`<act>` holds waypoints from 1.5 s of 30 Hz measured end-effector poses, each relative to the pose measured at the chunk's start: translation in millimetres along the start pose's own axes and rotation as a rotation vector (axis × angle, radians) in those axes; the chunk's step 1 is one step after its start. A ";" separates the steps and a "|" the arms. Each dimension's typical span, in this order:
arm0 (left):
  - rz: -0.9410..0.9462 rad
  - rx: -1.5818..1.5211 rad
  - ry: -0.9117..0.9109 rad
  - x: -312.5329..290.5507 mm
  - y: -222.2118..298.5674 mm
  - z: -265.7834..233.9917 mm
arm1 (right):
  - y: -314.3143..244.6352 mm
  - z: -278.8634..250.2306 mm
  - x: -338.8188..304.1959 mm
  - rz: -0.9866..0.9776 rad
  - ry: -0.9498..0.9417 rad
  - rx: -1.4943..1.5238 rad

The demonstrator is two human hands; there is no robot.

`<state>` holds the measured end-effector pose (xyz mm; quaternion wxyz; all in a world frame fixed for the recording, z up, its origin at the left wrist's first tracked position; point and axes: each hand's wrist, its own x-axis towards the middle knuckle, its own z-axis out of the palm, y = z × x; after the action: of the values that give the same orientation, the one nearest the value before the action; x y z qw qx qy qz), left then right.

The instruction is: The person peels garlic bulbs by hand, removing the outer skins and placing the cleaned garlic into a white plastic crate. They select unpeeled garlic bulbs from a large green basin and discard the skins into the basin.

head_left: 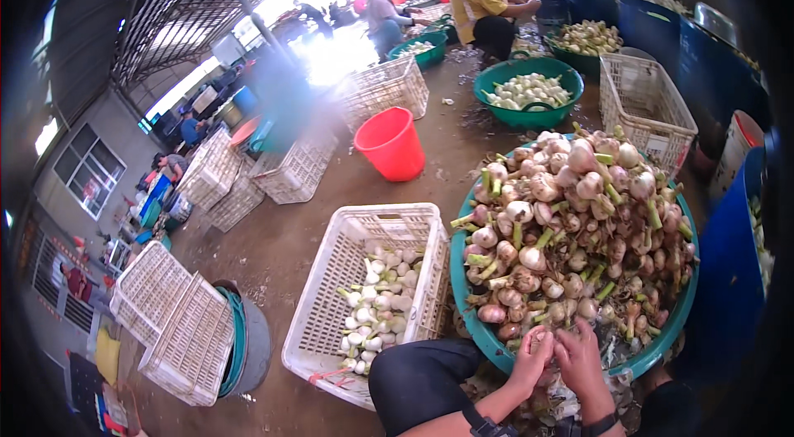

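Note:
My left hand (531, 361) and my right hand (581, 359) are close together over the near rim of a wide green tub (686, 305). Their fingers are curled and pinched. A small pale garlic bulb seems to sit in the left fingers, mostly covered. What the right fingertips grip beside it is hidden. Unpeeled garlic bulbs (571, 230) with dirty purplish skins and cut green stems are heaped high in the tub. To the left, a white plastic crate (310, 305) holds cleaned white garlic bulbs (376, 305). Loose skins (562, 408) lie below my hands.
A red bucket (389, 143) stands beyond the crate. Another green tub (529, 116) holds white garlic, near an upright crate (645, 106). Blue barrels (719, 272) line the right. Stacked crates (186, 325) rest by a grey bin (252, 346). A person in yellow (480, 7) sits farther back.

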<state>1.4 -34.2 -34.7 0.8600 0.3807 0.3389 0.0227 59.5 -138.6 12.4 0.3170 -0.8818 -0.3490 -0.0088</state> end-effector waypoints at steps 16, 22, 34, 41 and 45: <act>-0.075 0.354 -0.365 0.2 23.3 -4.2 | 55.2 26.2 -37.4 0.716 -0.216 0.708; 0.034 0.514 -0.543 -8.5 40.4 -5.5 | 23.4 -7.4 -44.6 0.742 -0.388 1.069; 0.706 1.017 -0.727 -14.9 49.4 -1.8 | 44.3 -5.8 -34.0 0.948 -0.032 1.598; 0.066 -0.122 -0.305 2.2 19.9 -8.0 | 20.9 -48.7 -74.9 0.265 -0.220 0.912; -0.304 -0.437 0.022 12.2 28.3 -21.3 | 28.3 -79.1 -106.5 0.467 0.139 1.246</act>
<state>4.2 3.2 -32.9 0.9116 0.1305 0.3886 -0.0299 12.8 -264.0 34.7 0.7825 -0.5836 -0.0674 0.2064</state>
